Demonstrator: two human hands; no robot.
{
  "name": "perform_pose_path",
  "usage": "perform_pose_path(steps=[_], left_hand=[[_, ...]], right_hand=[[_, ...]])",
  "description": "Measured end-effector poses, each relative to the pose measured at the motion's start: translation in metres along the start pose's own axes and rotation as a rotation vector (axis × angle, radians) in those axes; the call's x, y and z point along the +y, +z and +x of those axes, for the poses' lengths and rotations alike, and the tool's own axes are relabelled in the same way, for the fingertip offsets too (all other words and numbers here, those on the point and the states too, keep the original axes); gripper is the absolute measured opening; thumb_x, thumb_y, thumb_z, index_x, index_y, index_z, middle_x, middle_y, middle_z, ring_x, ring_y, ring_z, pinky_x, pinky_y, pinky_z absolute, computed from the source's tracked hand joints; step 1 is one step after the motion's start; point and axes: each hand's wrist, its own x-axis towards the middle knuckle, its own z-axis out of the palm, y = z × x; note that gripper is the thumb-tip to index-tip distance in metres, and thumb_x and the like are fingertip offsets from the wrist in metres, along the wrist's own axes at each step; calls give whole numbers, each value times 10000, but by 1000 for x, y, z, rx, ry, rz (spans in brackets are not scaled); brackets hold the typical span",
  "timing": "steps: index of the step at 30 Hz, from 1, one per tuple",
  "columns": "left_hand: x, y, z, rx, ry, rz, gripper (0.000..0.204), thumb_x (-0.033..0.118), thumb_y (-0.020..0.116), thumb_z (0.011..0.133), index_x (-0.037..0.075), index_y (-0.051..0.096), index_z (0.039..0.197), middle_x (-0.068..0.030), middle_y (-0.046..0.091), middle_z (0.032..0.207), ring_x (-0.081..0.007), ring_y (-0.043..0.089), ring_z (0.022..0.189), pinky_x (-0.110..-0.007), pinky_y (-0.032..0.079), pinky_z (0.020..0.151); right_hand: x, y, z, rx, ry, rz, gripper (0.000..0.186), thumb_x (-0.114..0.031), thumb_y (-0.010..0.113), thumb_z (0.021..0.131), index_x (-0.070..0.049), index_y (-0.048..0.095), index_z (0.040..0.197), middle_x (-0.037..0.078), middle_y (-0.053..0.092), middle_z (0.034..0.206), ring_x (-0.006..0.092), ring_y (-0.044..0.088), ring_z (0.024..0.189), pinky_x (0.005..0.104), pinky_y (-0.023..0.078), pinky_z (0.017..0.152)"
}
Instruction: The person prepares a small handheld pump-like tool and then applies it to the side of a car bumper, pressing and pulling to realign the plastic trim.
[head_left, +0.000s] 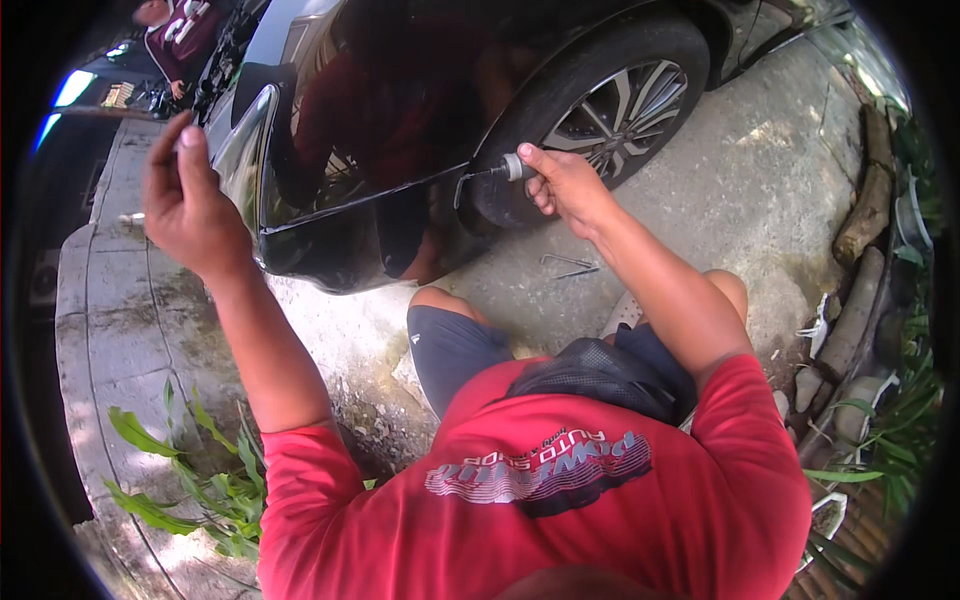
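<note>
The black car (pixel 400 90) is cut off above.

The dark car panel (pixel 400 120) looks glossy and smooth, the tyre (pixel 640 45) matt rubber, the ground (pixel 760 200) rough concrete.

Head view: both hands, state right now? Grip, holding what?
Left hand: open, fingers loosely curled, nothing visible in it.
Right hand: closed, holding a tool with a cylindrical grey end; exact kind unclear.
</note>
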Motion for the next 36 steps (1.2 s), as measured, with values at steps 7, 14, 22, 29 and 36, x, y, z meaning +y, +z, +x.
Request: perform_pose_path(steps=[7, 14, 22, 29, 36], left_hand=[[-123, 2, 92, -218, -73, 491, 350, 370, 689, 943, 55, 759, 1077, -96, 753, 1007, -169, 678, 951, -304, 493, 891], [-129, 3, 95, -235, -46, 644, 361, 425, 681, 923, 108, 770, 1069, -86, 765, 952, -205, 705, 919, -318, 506, 856], [-145, -7, 98, -234, -33, 513, 363, 406, 689, 919, 97, 771, 1090, -106, 760, 973, -196, 691, 918, -305, 497, 881], [-133, -1, 95, -248, -2, 543, 359, 394, 673, 931, 80, 759, 1084, -94, 732, 950, -219, 683, 893, -317, 496, 862], [-131, -4, 99, -308, -107, 591, 447, 378, 694, 945, 22, 715, 1214, -118, 743, 1166, -182, 680, 1088, -292, 473, 959]], right_hand=[[1, 20, -4, -111, -63, 43, 278, -280, 658, 997, -10, 641, 1061, 44, 632, 844, 100, 597, 705, 232, 505, 643], [4, -3, 5, -117, -73, -17, 256, -203, 646, 988, 0, 649, 1145, 25, 639, 853, 76, 590, 715, 208, 483, 627], [7, 6, 3, -134, -80, 66, 252, -254, 692, 964, -27, 684, 1074, -8, 617, 802, 58, 557, 669, 193, 449, 580], [12, 17, 7, -134, -27, 134, 240, -293, 696, 967, -53, 685, 982, -21, 588, 770, 58, 528, 652, 198, 427, 570], [10, 20, 7, -125, 45, 204, 223, -298, 721, 951, -78, 699, 982, -31, 599, 768, 52, 517, 657, 200, 412, 586]])
